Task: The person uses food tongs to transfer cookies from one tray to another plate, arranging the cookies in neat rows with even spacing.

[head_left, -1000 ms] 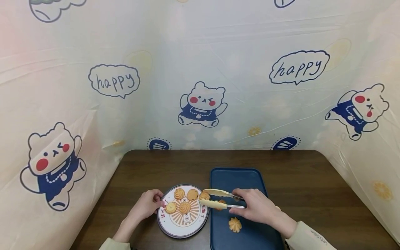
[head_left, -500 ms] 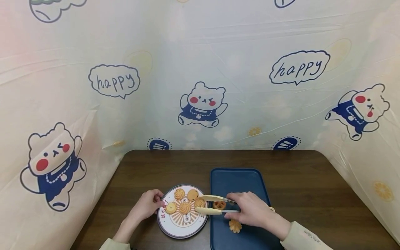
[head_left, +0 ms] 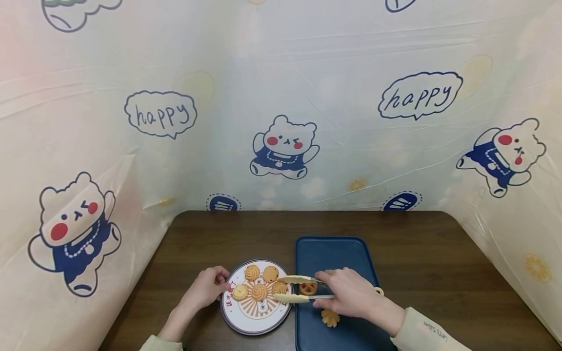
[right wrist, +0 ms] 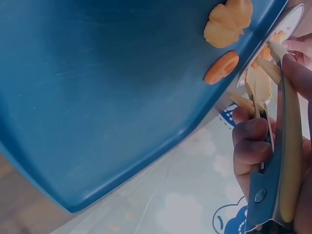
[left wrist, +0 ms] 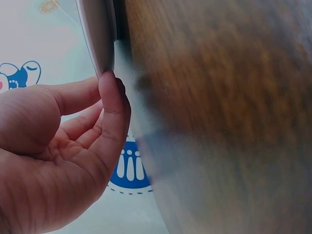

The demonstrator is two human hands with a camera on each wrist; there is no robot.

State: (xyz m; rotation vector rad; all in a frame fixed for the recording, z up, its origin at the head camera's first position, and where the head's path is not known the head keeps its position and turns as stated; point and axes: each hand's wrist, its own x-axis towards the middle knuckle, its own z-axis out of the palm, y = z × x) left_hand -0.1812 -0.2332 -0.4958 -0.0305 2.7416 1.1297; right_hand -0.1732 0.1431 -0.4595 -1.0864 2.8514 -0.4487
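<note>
With thumb and fingers, my left hand pinches the left rim of a round white plate with printed rays; the left wrist view shows this hand on the plate's edge. Several cookies lie on the plate, among them a swirl cookie. My right hand holds food tongs with cream-coloured tips. Those tips stand apart on either side of a swirl cookie at the plate's right side; whether they touch it, I cannot tell. The right wrist view shows the tongs in curled fingers.
A dark blue tray lies just right of the plate. On it are a pretzel-shaped cookie, beneath the tongs, and a flower-shaped cookie. Both rest on a brown wooden table, with a printed curtain behind.
My right hand has moved left and nearer with the tongs, bringing the swirl cookie from the plate's right edge further over the plate. The left hand has stayed at the rim.
</note>
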